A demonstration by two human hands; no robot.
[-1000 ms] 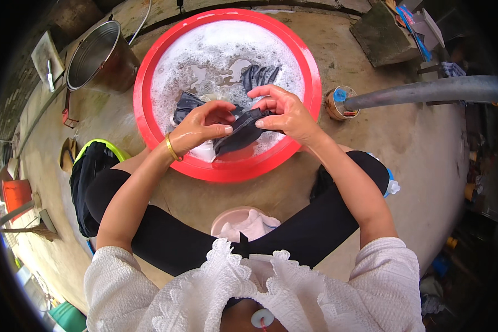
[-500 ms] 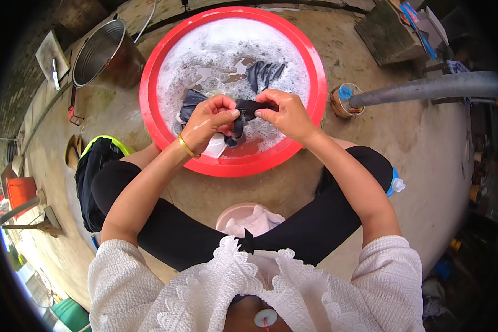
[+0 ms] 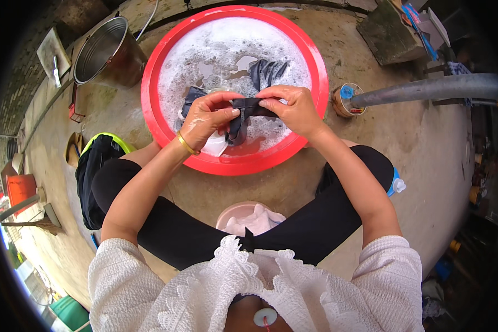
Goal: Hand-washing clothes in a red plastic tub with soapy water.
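Both my hands pinch a dark wet garment (image 3: 248,106), with a band of it stretched between my fingers. My left hand (image 3: 205,119), with suds on it and a gold bracelet at the wrist, closes on the left end. My right hand (image 3: 293,110) grips the right end between thumb and fingers. The garment is held over the near part of a round red tub (image 3: 151,105) full of foamy water (image 3: 221,41). More dark cloth (image 3: 268,72) pokes out of the suds beyond my hands. Something white (image 3: 214,145) lies at the tub's near side under my left hand.
A metal bucket (image 3: 108,61) stands left of the tub. Dark clothes (image 3: 91,177) hang over a lime-green basin by my left knee. A pink basin (image 3: 232,213) with pale cloth sits between my legs. To the right are a small container (image 3: 342,108), a grey pipe (image 3: 426,88) and a blue bottle (image 3: 395,182).
The stretched band has opened out wider and flatter between my hands. My right hand has shifted slightly to the right, and both hands keep their pinch.
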